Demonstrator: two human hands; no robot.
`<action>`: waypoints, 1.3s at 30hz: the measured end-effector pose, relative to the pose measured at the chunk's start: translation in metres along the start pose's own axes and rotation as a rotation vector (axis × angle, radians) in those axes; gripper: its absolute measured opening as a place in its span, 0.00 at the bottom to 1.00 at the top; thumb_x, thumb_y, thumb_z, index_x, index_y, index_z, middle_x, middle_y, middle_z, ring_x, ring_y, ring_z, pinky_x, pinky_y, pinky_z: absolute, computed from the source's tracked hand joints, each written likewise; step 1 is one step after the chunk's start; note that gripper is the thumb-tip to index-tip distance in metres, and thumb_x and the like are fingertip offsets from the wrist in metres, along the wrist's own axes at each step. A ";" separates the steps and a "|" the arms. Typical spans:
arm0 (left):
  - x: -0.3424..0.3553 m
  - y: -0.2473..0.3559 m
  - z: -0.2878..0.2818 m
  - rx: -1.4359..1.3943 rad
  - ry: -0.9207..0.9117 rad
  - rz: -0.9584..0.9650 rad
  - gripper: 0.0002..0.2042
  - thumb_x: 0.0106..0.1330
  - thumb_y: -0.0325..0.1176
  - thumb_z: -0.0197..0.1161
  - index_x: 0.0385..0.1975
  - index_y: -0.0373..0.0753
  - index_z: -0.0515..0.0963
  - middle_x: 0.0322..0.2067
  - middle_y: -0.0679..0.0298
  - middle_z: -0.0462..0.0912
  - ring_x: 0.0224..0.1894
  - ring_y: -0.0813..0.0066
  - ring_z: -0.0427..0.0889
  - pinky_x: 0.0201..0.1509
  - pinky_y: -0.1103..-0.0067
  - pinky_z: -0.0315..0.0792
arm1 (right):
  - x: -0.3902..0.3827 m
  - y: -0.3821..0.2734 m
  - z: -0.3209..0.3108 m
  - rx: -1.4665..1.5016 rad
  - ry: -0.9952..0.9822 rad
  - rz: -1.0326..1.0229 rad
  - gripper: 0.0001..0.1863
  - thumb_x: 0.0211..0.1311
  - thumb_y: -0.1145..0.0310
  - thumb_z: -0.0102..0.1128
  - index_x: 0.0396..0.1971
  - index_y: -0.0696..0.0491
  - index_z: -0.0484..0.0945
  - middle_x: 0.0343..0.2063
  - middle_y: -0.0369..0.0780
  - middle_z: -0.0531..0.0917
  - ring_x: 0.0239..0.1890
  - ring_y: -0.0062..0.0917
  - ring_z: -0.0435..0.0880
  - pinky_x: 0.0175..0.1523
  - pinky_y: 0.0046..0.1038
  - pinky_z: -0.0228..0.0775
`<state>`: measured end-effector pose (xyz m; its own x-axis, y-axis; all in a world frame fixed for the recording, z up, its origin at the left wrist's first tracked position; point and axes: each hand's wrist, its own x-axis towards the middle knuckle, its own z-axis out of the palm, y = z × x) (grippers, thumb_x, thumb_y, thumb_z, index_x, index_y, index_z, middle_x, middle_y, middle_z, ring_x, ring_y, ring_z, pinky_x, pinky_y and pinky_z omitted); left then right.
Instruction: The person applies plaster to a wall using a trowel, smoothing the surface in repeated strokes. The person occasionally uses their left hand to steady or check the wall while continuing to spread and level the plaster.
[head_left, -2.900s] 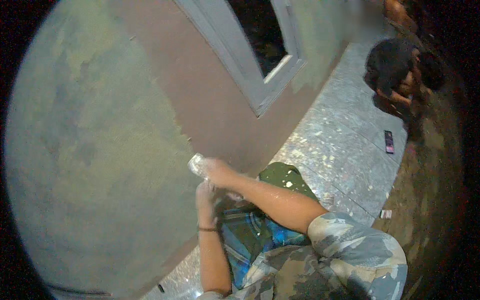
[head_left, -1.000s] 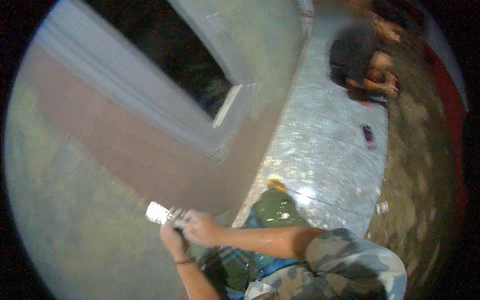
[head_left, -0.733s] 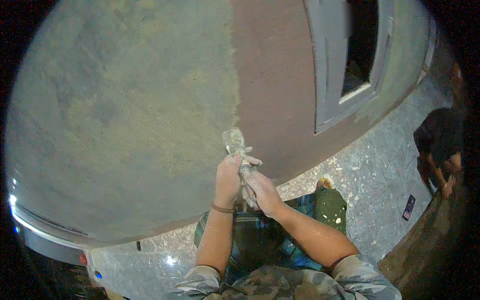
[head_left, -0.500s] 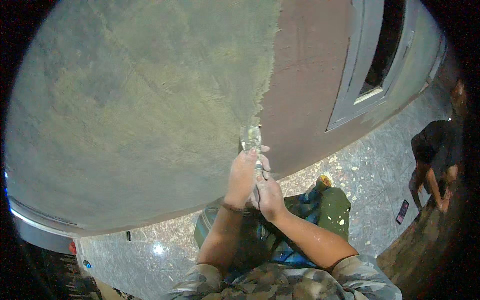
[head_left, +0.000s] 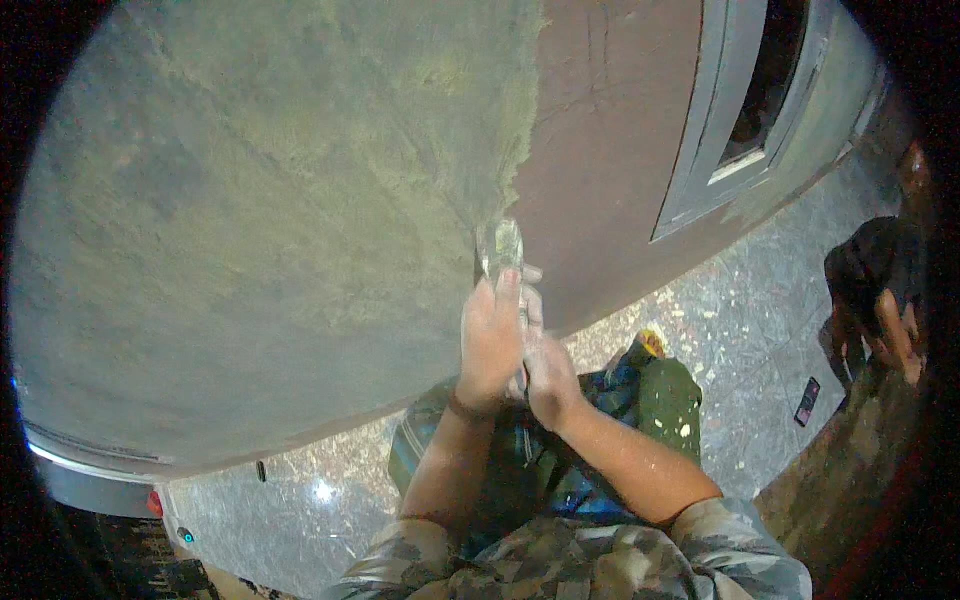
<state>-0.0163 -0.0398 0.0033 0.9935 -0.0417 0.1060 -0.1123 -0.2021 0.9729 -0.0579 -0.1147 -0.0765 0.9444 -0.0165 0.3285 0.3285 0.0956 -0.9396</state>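
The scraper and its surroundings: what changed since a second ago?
The scraper now points up the picture instead of leftward. The view has swung left, putting the window farther right. The left hand and right hand stay on the scraper; the phone still lies on the floor.

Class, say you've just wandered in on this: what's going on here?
A person holds a putty knife up before a wall, left hand near the blade, right hand lower by the handle, its grip partly hidden. The blade is by the ragged border between greenish-grey coating and a brownish strip; whether it touches the wall is unclear. At far right, another person bends low, with a smartphone on the floor nearby.
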 end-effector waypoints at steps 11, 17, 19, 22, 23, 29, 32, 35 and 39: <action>-0.002 0.003 0.006 -0.080 0.022 -0.059 0.17 0.80 0.40 0.46 0.42 0.34 0.79 0.23 0.68 0.76 0.22 0.81 0.73 0.24 0.80 0.68 | -0.005 0.026 0.003 -0.085 0.066 -0.228 0.19 0.82 0.56 0.36 0.44 0.54 0.73 0.23 0.30 0.72 0.19 0.14 0.66 0.23 0.20 0.58; -0.003 0.010 0.009 -0.148 0.043 -0.287 0.17 0.80 0.41 0.47 0.42 0.35 0.79 0.21 0.69 0.73 0.21 0.82 0.71 0.25 0.80 0.67 | -0.003 0.023 -0.001 0.111 -0.035 0.052 0.20 0.82 0.55 0.36 0.42 0.54 0.73 0.24 0.32 0.75 0.19 0.15 0.70 0.22 0.21 0.60; 0.001 0.017 0.010 0.031 0.042 0.041 0.17 0.80 0.41 0.47 0.41 0.34 0.79 0.22 0.68 0.74 0.21 0.82 0.71 0.25 0.79 0.67 | 0.000 0.019 0.000 0.067 -0.011 -0.048 0.20 0.83 0.54 0.35 0.42 0.54 0.73 0.22 0.32 0.74 0.18 0.15 0.69 0.21 0.21 0.60; 0.004 0.023 0.013 -0.001 0.027 0.057 0.17 0.79 0.39 0.46 0.39 0.34 0.80 0.21 0.67 0.76 0.21 0.80 0.73 0.26 0.79 0.67 | 0.005 0.010 -0.004 0.169 -0.020 0.017 0.21 0.83 0.55 0.34 0.41 0.54 0.73 0.21 0.32 0.72 0.16 0.15 0.67 0.20 0.21 0.59; 0.004 0.025 0.014 0.018 0.041 0.012 0.17 0.80 0.39 0.46 0.39 0.34 0.80 0.21 0.67 0.76 0.21 0.80 0.73 0.26 0.79 0.68 | 0.007 0.006 -0.004 0.117 0.008 -0.084 0.21 0.83 0.55 0.34 0.41 0.54 0.73 0.20 0.32 0.72 0.16 0.15 0.67 0.20 0.21 0.58; 0.004 0.031 0.017 -0.172 -0.035 0.075 0.17 0.80 0.39 0.45 0.41 0.34 0.77 0.20 0.67 0.75 0.19 0.80 0.73 0.23 0.79 0.68 | 0.011 -0.026 -0.013 0.235 0.004 0.096 0.20 0.82 0.56 0.36 0.38 0.54 0.74 0.18 0.31 0.69 0.15 0.15 0.65 0.18 0.22 0.57; 0.005 0.034 0.019 -0.157 0.011 -0.141 0.17 0.80 0.39 0.45 0.41 0.34 0.77 0.20 0.68 0.74 0.19 0.80 0.73 0.23 0.79 0.68 | 0.012 -0.030 -0.013 0.248 -0.035 0.111 0.19 0.82 0.55 0.37 0.38 0.53 0.73 0.18 0.31 0.69 0.14 0.15 0.65 0.18 0.22 0.57; 0.012 0.040 0.020 -0.093 0.006 0.006 0.17 0.80 0.40 0.46 0.40 0.34 0.78 0.20 0.68 0.74 0.20 0.80 0.73 0.23 0.79 0.68 | 0.013 -0.025 -0.015 0.416 -0.012 0.208 0.19 0.82 0.55 0.37 0.39 0.53 0.72 0.18 0.31 0.69 0.14 0.16 0.65 0.18 0.22 0.57; 0.008 0.048 0.023 -0.085 0.015 -0.020 0.17 0.79 0.42 0.47 0.40 0.35 0.78 0.21 0.68 0.75 0.21 0.80 0.73 0.25 0.79 0.68 | 0.017 -0.018 -0.017 0.304 -0.033 0.148 0.20 0.81 0.52 0.39 0.38 0.52 0.72 0.19 0.31 0.68 0.16 0.16 0.66 0.19 0.22 0.57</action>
<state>-0.0147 -0.0724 0.0464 0.9958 -0.0233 0.0884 -0.0906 -0.1188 0.9888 -0.0472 -0.1336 -0.0555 0.9787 0.0517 0.1986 0.1636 0.3873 -0.9073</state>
